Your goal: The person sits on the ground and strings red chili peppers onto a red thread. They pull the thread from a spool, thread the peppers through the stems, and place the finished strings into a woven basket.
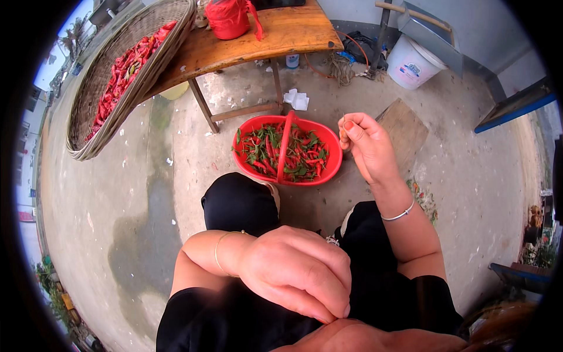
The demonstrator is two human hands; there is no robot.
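Note:
A red plastic basket (288,180) with a handle stands on the concrete floor, holding red chili peppers (268,149) mixed with green stems and leaves. My right hand (369,145) is raised just right of its rim, thumb against the fingers, with a thin stem-like bit at the fingertips, too small to name surely. My left hand (303,273) is bent back close to my chest, its fingertips together at the skin near my collar; whether it holds anything is hidden. Further off, a large woven basket (92,88) with more red peppers (127,75) leans at the wooden table's left end.
The wooden table (264,39) stands ahead with a red plastic bag (226,20) on it. Crumpled white paper (297,100) lies beyond the basket. A wooden board (402,132) lies to the right, plant scraps (422,198) nearby, and a white bucket (413,64) with a metal dustpan stands back right.

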